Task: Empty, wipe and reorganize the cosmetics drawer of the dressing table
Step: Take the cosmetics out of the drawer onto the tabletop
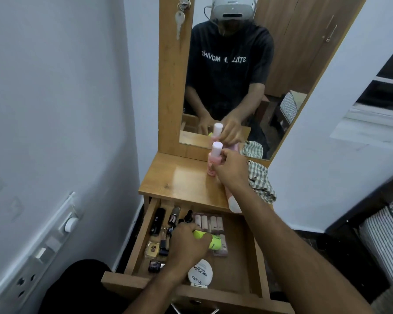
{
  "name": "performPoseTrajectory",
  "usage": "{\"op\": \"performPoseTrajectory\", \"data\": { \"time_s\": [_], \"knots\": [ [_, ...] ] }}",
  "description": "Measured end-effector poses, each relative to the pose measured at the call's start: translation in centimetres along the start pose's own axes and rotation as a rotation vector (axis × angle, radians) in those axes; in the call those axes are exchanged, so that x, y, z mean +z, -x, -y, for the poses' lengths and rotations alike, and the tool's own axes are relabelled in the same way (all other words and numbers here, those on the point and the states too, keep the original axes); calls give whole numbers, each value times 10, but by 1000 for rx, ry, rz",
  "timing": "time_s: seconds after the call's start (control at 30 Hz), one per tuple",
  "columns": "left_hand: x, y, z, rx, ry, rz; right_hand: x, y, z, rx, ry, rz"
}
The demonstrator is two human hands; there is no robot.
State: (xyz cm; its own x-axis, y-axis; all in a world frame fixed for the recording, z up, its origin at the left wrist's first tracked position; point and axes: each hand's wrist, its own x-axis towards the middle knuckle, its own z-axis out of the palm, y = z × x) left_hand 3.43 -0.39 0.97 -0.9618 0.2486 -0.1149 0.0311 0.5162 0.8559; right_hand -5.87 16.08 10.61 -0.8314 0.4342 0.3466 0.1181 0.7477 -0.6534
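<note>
Two hands working: both busy at once here, one low, one high.
Drawer (143,232): pulled open under the surface, and well stocked with cosmetics, dark tubes at the left, a pack of pale sticks (210,222) at the back.
Left hand (187,244): down in the drawer, fingers curled round a neon yellow-green tube (208,240).
Right hand (233,169): up top, fingers wrapped round a pink bottle (214,159) standing on the surface (179,180) by the mirror (232,71).
Cloth (262,182): checked, lying at the surface's right edge, just beside that hand.
Progress: early in the emptying, I'd say; most items are in the drawer, wiping and reorganizing not yet begun.
Writing: a round white tub (200,274) reads "NAIL POLISH"; a square bottle (153,248) shows an "S"; mirrored shirt lettering reads "STILL MOVING", roughly.
</note>
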Motion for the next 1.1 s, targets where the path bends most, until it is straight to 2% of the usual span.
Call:
{"op": "performPoseTrajectory", "data": {
  "time_s": [0.17,0.4,0.73,0.8,0.93,1.0,1.1],
  "knots": [
    [1,-1,1,84,-21,-91,12,-20,-12,30,76,-29],
    [4,0,0,148,-28,-105,10,-21,-18,81,78,-48],
    [1,4,-4,208,-83,-141,-5,-22,-19,148,106,31],
    [-3,6,-6,240,-109,-149,-20,-9,-12,146,111,-48],
    [-27,4,-17,337,-143,-199,-48,55,9,32,-75,-219],
    [-44,1,-26,365,-139,-231,-47,95,14,-63,-137,-204],
    [-70,-2,-42,413,-155,-258,-34,140,9,-215,-89,-142]
  ]
}}
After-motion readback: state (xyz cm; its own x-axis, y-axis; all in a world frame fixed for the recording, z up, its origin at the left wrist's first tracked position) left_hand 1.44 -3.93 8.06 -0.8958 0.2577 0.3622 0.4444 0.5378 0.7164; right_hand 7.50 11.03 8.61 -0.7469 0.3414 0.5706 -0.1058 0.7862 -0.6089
